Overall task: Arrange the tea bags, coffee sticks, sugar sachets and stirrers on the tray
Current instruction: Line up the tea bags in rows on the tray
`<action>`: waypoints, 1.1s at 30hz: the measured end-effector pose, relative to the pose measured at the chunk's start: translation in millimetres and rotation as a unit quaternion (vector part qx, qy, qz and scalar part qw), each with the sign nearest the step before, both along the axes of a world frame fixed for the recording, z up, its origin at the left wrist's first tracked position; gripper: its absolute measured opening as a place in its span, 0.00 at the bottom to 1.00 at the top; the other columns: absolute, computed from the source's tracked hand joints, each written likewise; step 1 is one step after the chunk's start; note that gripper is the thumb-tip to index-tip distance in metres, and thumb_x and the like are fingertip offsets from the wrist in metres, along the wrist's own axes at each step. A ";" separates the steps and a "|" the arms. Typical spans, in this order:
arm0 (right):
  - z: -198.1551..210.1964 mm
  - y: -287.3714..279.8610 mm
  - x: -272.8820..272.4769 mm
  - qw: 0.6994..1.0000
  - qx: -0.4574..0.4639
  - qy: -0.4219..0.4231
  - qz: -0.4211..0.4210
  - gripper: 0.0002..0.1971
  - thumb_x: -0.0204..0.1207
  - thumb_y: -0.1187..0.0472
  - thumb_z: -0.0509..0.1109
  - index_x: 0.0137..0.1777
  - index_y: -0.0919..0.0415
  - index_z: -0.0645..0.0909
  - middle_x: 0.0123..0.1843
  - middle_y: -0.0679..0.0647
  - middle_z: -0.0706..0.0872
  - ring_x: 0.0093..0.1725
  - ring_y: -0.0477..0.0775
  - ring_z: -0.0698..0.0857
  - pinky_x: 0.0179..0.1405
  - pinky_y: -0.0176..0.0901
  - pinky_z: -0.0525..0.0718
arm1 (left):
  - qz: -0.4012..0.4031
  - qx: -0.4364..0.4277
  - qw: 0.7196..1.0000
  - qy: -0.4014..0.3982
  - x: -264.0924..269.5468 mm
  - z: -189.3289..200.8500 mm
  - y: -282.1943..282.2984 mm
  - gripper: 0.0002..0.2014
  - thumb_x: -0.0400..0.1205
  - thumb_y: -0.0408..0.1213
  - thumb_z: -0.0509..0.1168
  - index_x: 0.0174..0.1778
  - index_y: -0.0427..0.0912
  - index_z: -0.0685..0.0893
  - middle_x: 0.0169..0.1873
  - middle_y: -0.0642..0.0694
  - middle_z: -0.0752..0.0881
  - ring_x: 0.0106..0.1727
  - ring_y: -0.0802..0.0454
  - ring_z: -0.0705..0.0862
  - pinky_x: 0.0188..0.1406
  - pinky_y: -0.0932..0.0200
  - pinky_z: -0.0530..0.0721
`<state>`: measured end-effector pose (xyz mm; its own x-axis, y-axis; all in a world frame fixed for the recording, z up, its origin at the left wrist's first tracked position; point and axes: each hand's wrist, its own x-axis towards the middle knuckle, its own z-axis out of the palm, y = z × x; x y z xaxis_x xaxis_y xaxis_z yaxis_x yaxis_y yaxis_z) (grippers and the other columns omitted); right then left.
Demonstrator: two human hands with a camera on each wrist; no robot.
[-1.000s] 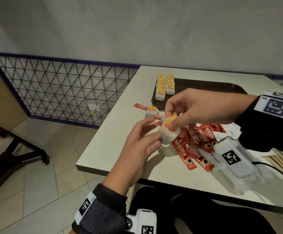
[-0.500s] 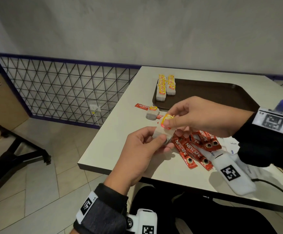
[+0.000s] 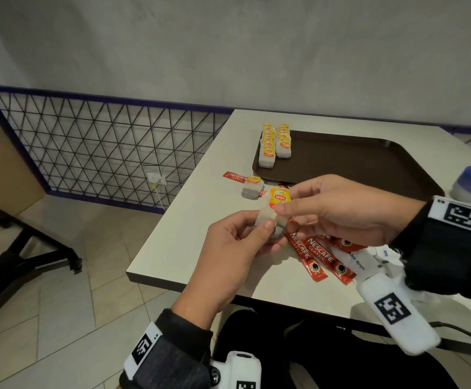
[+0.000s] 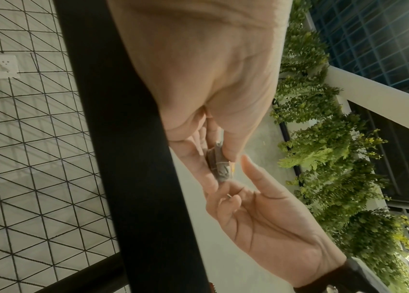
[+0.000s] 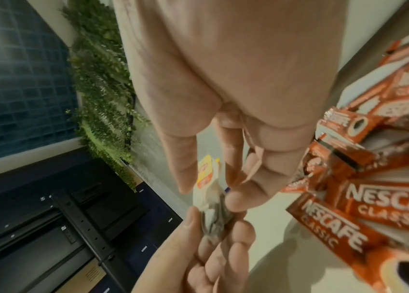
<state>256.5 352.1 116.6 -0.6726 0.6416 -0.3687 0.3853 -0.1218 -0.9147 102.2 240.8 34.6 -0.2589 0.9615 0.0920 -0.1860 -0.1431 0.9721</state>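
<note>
Off-white table (image 3: 172, 242) filling the right half of the head view, near edge running along just under both wrists, left edge dropping off to tiled floor and a black wire-mesh railing (image 3: 88, 153). Dark brown tray (image 3: 355, 164) lying toward the far side, long axis left to right, most of its floor bare. Two neat rows of tea bags (image 3: 275, 143) stacked at the tray's far-left corner, rows running away from the viewer, yellow tags up. Red Nescafé coffee sticks (image 3: 320, 255) fanned on the table between tray and near edge, long axes slanting from far left to near right, partly hidden under the right wrist. One more coffee stick (image 3: 235, 176) alone off the tray's left rim, lying roughly left to right. White sugar sachet (image 3: 353, 261) just beside the fanned sticks, printed side up. Loose tea bag (image 3: 251, 190) resting on the table just off the tray's near-left corner, tag lying by its top edge.

Held tea bag (image 3: 270, 217) up in the air above the near-left part of the table, clear of everything on it, pouch low and yellow Lipton tag (image 3: 280, 197) high, long axis leaning from low left to high right. Left hand (image 3: 234, 254) curled narrowly, thumb pinching the pouch against the fingers (image 5: 233, 230). Right hand (image 3: 338, 211) narrow too, thumb and forefinger nipping the bag at the tag end, other fingers (image 4: 256, 174) loosely spread below.
</note>
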 end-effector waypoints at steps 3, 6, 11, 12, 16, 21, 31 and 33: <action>-7.2 0.1 1.4 0.999 -0.038 0.012 -0.006 0.13 0.80 0.65 0.74 0.62 0.70 0.88 0.47 0.61 0.94 0.39 0.50 0.88 0.47 0.45 0.83 | -0.006 0.001 1.000 0.005 -0.2 0.0 1.4 0.10 0.85 0.31 0.68 0.61 0.37 0.89 0.46 0.40 0.94 0.47 0.48 0.94 0.46 0.63 0.89; -5.8 4.5 0.3 0.999 -0.012 0.007 -0.031 0.09 0.79 0.68 0.74 0.56 0.71 0.89 0.48 0.64 0.93 0.40 0.52 0.88 0.42 0.42 0.87 | -0.004 -0.009 1.000 -0.013 -0.1 1.5 3.6 0.13 0.84 0.33 0.69 0.65 0.43 0.86 0.47 0.41 0.95 0.51 0.45 0.94 0.49 0.60 0.90; 16.4 46.9 -6.4 0.996 0.067 -0.037 -0.035 0.12 0.81 0.65 0.75 0.61 0.69 0.86 0.39 0.54 0.92 0.41 0.51 0.88 0.47 0.49 0.86 | 0.018 -0.041 0.997 -0.059 0.9 2.3 8.1 0.14 0.84 0.37 0.71 0.65 0.51 0.82 0.49 0.44 0.94 0.53 0.45 0.93 0.59 0.47 0.90; 20.8 63.2 -9.5 0.994 0.088 -0.054 -0.043 0.13 0.81 0.65 0.75 0.63 0.69 0.85 0.41 0.55 0.93 0.43 0.52 0.88 0.48 0.50 0.87 | 0.017 -0.044 0.997 -0.069 1.0 2.1 8.4 0.14 0.83 0.37 0.72 0.65 0.50 0.83 0.49 0.44 0.94 0.55 0.43 0.93 0.62 0.42 0.89; 23.8 130.5 -25.8 0.980 0.130 -0.113 -0.102 0.17 0.80 0.64 0.76 0.65 0.73 0.81 0.59 0.67 0.92 0.46 0.57 0.89 0.48 0.50 0.90 | 0.005 -0.042 0.998 -0.041 -1.7 -0.5 10.8 0.15 0.77 0.42 0.75 0.59 0.48 0.86 0.47 0.45 0.94 0.52 0.44 0.93 0.63 0.46 0.88; 8.8 186.7 -46.1 0.957 0.182 -0.189 -0.121 0.07 0.78 0.67 0.78 0.48 0.61 0.82 0.49 0.64 0.90 0.45 0.56 0.90 0.33 0.43 0.90 | -0.006 -0.059 0.995 -0.081 -2.2 -4.0 16.1 0.14 0.67 0.46 0.83 0.45 0.48 0.91 0.47 0.40 0.94 0.51 0.39 0.93 0.55 0.49 0.87; -17.1 241.9 -72.9 0.942 0.193 -0.241 -0.129 0.06 0.75 0.70 0.79 0.48 0.64 0.85 0.49 0.65 0.92 0.41 0.57 0.91 0.39 0.47 0.90 | -0.072 -0.065 0.992 -0.075 -11.7 -11.2 22.6 0.19 0.56 0.49 0.80 0.39 0.43 0.92 0.43 0.36 0.93 0.49 0.38 0.93 0.54 0.50 0.89; -16.4 244.1 -74.4 0.945 0.174 -0.228 -0.159 0.07 0.76 0.71 0.78 0.50 0.65 0.83 0.48 0.66 0.90 0.43 0.59 0.90 0.39 0.49 0.90 | -0.074 -0.063 0.992 -0.081 -12.1 -11.6 22.6 0.20 0.56 0.49 0.80 0.39 0.43 0.92 0.42 0.36 0.94 0.48 0.38 0.93 0.53 0.53 0.90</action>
<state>182.1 596.2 100.2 -0.2478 0.9203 -0.3027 0.7435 -0.0196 -0.6685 90.1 263.4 23.1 -0.1156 0.9913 -0.0634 -0.3516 0.0189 0.9360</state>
